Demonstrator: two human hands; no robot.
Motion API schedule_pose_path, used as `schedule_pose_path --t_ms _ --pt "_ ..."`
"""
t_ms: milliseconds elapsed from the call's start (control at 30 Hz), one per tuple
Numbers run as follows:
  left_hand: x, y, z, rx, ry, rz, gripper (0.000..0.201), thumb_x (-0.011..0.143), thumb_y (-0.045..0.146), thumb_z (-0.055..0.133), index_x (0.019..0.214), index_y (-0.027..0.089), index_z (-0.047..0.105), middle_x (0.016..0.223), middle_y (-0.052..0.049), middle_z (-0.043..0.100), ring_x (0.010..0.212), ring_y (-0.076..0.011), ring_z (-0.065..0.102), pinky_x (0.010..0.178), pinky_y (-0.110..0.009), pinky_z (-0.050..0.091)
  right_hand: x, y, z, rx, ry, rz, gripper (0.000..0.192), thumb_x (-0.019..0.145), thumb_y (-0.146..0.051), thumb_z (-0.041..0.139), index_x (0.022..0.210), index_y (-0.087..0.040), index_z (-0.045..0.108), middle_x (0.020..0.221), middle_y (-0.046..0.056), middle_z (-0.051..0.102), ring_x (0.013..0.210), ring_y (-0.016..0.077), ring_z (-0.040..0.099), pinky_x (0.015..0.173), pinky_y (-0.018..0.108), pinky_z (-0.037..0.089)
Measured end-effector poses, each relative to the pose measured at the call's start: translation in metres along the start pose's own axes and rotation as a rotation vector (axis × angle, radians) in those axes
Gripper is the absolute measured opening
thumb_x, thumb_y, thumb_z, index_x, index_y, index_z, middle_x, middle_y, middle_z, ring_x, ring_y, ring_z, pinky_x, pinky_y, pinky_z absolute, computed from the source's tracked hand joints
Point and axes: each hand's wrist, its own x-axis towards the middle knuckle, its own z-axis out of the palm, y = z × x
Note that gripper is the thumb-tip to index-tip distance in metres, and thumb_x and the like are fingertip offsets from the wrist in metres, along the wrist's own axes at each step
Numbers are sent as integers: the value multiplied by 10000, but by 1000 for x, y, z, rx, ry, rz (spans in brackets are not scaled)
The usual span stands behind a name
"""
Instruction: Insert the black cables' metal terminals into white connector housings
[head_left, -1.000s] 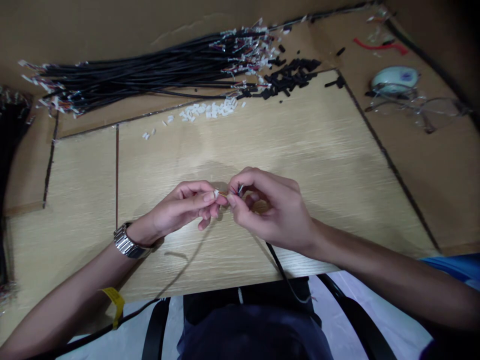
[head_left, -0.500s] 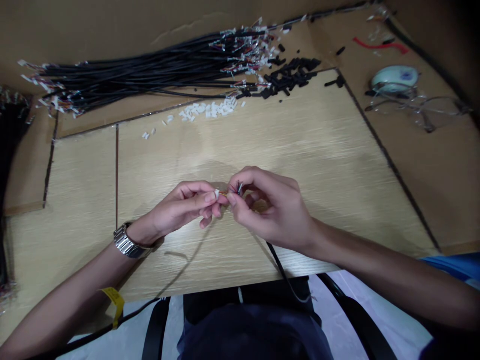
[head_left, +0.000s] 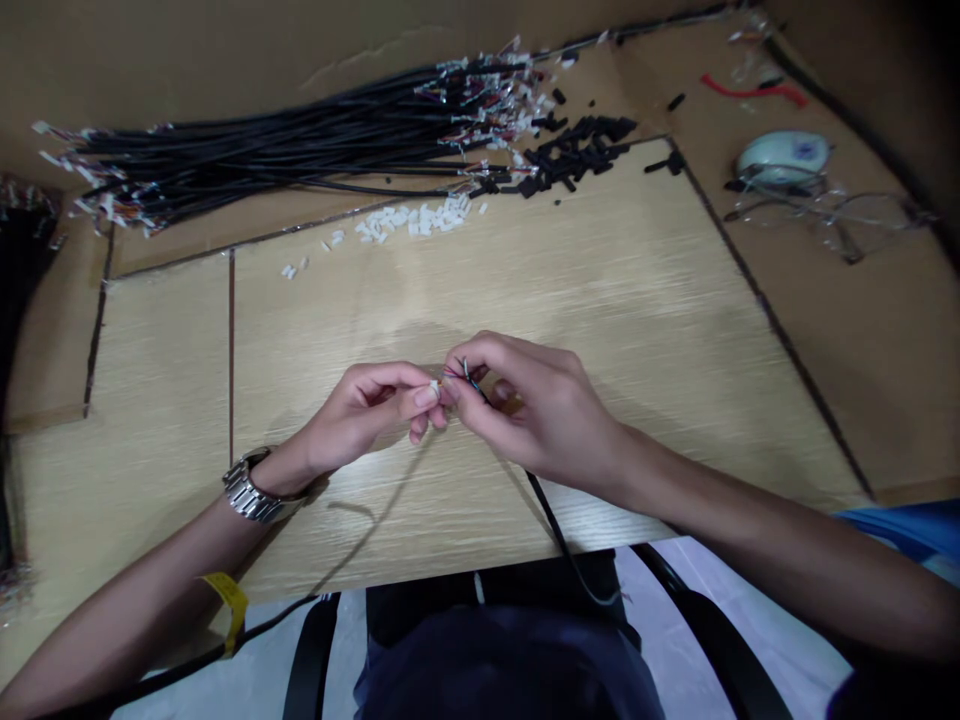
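Observation:
Over the middle of the light wooden board, my left hand pinches a small white connector between thumb and forefinger. My right hand holds the end of a black cable, whose thin coloured wires stick out at its fingertips and touch the connector. The cable runs down from my right hand over the board's near edge. Both hands' fingertips meet. A metal watch sits on my left wrist.
A long bundle of black cables lies along the back. Small white connectors and black sleeves are heaped beside it. A pair of glasses and a pale rounded object rest at the right. A thin black cord crosses the near edge.
My right hand has shifted slightly left, bringing the coloured wire ends closer to the white connector. My left hand stays nearly still.

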Motion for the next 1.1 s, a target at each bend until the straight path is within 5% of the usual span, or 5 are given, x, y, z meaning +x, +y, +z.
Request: schedule_pose_path --t_ms 167,300,633,833,1100 --pt "1 3 2 87 9 13 153 917 244 647 851 144 740 754 -37 708 591 -74 563 597 -185 488 1 4 1 -8 -18 7 29 920 -158 546 899 -174 557 811 14 635 724 108 593 569 207 432" --pt "0 4 1 73 1 -8 161 917 256 644 855 132 725 759 -41 695 613 -89 581 609 -203 495 3 2 1 80 -59 147 36 895 -172 575 859 -171 574 769 1 649 676 97 594 547 191 437" --pt "-1 4 0 15 -28 -45 225 908 302 650 829 106 728 742 -61 687 633 -113 595 606 -234 490 7 4 -1 744 -238 604 178 833 -286 709 874 -174 577 708 -27 632 515 86 588 349 159 487" --pt "1 -1 1 -78 19 -43 213 903 310 659 872 114 735 726 -48 676 614 -97 585 580 -211 478 10 9 1 851 -135 633 233 797 -297 753 895 -179 577 711 -39 626 475 91 594 326 179 500" --pt "-5 4 8 73 45 7 266 925 371 615 894 114 677 811 -55 649 672 -116 578 623 -236 493 10 10 2 825 -110 642 239 784 -325 761 857 -172 594 663 -37 616 461 92 576 327 175 488"
